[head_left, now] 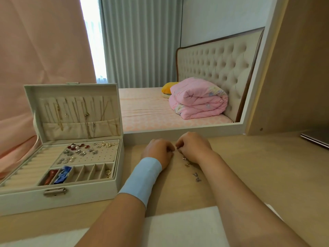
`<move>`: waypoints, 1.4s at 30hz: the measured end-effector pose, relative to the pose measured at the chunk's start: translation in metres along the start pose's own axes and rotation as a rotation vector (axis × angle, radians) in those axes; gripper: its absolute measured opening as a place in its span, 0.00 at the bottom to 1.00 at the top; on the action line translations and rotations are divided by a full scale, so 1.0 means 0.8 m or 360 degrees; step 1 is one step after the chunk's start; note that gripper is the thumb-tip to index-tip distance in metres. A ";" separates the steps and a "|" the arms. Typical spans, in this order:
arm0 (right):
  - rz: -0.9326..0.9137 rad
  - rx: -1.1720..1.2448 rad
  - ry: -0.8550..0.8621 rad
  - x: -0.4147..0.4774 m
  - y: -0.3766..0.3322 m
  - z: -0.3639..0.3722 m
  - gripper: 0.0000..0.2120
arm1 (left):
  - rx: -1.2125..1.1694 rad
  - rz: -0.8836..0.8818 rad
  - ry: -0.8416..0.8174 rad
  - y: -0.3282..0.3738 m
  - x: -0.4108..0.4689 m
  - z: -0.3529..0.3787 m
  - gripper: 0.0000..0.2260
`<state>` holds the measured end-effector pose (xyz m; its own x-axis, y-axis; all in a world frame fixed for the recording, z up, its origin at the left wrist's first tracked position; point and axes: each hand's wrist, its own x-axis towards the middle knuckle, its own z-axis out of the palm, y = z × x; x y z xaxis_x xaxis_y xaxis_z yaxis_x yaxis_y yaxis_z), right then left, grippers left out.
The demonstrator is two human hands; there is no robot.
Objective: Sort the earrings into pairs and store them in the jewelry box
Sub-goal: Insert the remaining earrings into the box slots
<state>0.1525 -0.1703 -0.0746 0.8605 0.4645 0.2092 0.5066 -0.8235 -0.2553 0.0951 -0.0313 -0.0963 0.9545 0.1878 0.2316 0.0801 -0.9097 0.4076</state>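
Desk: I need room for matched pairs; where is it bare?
Widest bare desk: right of the right forearm, up to the gray slab. Narrow strip between jewelry box and left forearm. Crowded: loose earrings between the forearms.

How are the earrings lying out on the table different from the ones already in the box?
The loose earrings are few, all silvery, and lie in a ragged line on the table near the right hand. The stored earrings are many more, some red or pearly, and sit on a holed panel of the open jewelry box. Both lots are small, and both seem grouped roughly in twos.
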 end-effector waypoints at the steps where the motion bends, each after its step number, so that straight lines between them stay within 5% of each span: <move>1: 0.0008 0.0040 0.0014 -0.002 -0.001 -0.001 0.11 | -0.0053 -0.0032 0.0010 -0.001 -0.002 -0.003 0.09; 8: -0.0032 0.0354 0.0044 -0.010 -0.020 -0.002 0.07 | -0.0254 -0.0135 0.0187 -0.001 -0.018 -0.035 0.08; 22: -0.0162 0.1652 -0.0025 -0.041 -0.142 -0.036 0.09 | -0.0641 -0.0088 0.0304 -0.068 -0.089 -0.159 0.07; 34: -0.0461 0.1739 -0.0252 -0.027 -0.260 -0.042 0.07 | -0.1029 -0.0135 0.0333 -0.148 -0.133 -0.245 0.06; 42: -0.0384 0.1842 -0.0093 -0.018 -0.285 -0.018 0.05 | -0.1218 -0.0278 0.0358 -0.174 -0.129 -0.241 0.05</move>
<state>0.0239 0.0061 -0.0058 0.7219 0.6065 0.3333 0.3776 0.0584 -0.9241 -0.0701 0.1474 -0.0063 0.8593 0.4474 0.2478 -0.0740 -0.3707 0.9258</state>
